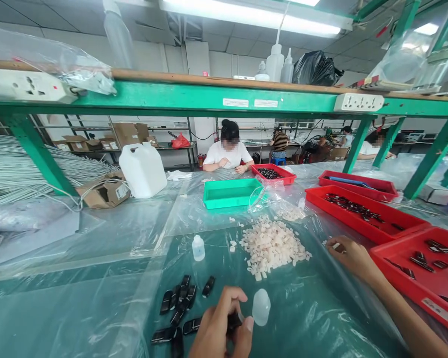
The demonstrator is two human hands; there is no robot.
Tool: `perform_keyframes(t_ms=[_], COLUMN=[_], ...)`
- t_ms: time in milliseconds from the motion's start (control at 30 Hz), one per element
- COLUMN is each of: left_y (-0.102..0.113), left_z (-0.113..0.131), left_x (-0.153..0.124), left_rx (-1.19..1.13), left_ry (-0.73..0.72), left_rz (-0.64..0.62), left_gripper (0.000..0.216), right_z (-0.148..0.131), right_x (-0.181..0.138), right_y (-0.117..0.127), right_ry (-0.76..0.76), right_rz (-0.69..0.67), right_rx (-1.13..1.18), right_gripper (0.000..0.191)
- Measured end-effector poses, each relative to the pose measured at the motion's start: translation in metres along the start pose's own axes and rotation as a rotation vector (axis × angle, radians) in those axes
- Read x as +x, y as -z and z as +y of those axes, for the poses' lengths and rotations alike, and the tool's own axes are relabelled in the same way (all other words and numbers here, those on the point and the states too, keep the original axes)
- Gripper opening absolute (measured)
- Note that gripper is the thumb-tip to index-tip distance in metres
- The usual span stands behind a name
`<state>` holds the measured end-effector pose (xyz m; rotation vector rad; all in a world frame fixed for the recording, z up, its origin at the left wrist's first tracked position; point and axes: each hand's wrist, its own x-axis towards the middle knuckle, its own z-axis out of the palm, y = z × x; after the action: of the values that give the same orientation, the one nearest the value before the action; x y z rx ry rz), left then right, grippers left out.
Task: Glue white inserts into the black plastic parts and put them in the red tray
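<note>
My left hand (222,325) is closed around a small black plastic part (234,320) near the bottom edge, right beside a small translucent bottle (261,307). Several more black parts (181,303) lie just left of it on the plastic-covered table. My right hand (349,253) reaches out to the right of a heap of small white pieces (272,244), its fingers pinched on a tiny white piece (336,245). A second small bottle (198,247) stands left of the heap.
Red trays (395,223) with black parts line the right side. A green tray (231,192) and a white jug (143,169) sit further back. A person in white works across the table. A green shelf frame (209,97) spans overhead.
</note>
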<state>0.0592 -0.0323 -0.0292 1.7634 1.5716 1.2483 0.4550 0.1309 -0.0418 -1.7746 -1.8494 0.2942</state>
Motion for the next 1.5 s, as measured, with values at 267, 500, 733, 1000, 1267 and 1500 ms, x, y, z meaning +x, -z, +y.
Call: perform_keyframes(t_ms=[267, 500, 733, 1000, 1267, 1500], left_y=[0.007, 0.020, 0.025, 0.022, 0.025, 0.027], left_z=[0.003, 0.012, 0.009, 0.009, 0.012, 0.025], left_x=[0.005, 0.011, 0.010, 0.007, 0.002, 0.002], left_rx=[-0.051, -0.086, -0.118, -0.207, -0.240, -0.266], left_ry=[0.028, 0.032, 0.017, 0.009, 0.005, 0.021], left_rz=[-0.040, -0.041, -0.031, 0.007, 0.036, 0.029], left_gripper=[0.019, 0.014, 0.012, 0.030, 0.035, 0.034], right_z=[-0.176, -0.265, -0.268, -0.268, -0.262, -0.263], right_x=[-0.036, -0.053, -0.069, -0.077, -0.094, -0.096], right_y=[-0.004, -0.016, -0.029, -0.024, -0.035, -0.036], right_ry=[0.392, 0.479, 0.448, 0.594, 0.833, 0.854], right_rz=[-0.326, -0.624, -0.679, -0.569, -0.143, -0.003], right_rx=[0.720, 1.061, 1.041, 0.834, 0.557, 0.530], right_gripper=[0.033, 0.028, 0.010, 0.012, 0.018, 0.022])
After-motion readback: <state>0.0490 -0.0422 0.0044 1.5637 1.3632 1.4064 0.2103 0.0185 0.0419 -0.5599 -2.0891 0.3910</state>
